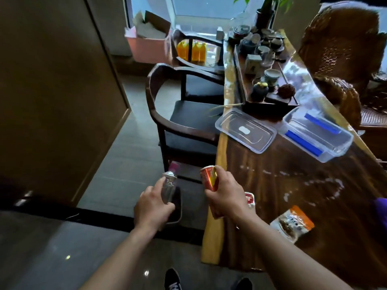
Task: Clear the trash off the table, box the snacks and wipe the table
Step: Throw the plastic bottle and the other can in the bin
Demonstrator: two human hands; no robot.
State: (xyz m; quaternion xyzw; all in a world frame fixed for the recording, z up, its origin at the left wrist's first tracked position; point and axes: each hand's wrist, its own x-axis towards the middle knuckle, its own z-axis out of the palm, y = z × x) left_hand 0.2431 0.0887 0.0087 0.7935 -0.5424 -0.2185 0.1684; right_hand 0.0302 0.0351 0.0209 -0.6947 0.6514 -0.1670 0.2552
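Left hand [152, 206] is closed around a clear bottle [169, 185], held over a dark bin [177, 206] on the floor left of the table [293, 206]. Right hand [226, 193] grips a red can [210, 177] at the table's near-left edge. 2 snack packets [292, 223] lie near; an open box [318, 135] and its lid [246, 130] sit farther back.

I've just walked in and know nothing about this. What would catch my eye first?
Two bare hands in the foreground: the left hand grips a clear plastic bottle, the right hand a red and gold can, both held beside the wooden table. Further back on it lie a clear container and its lid.
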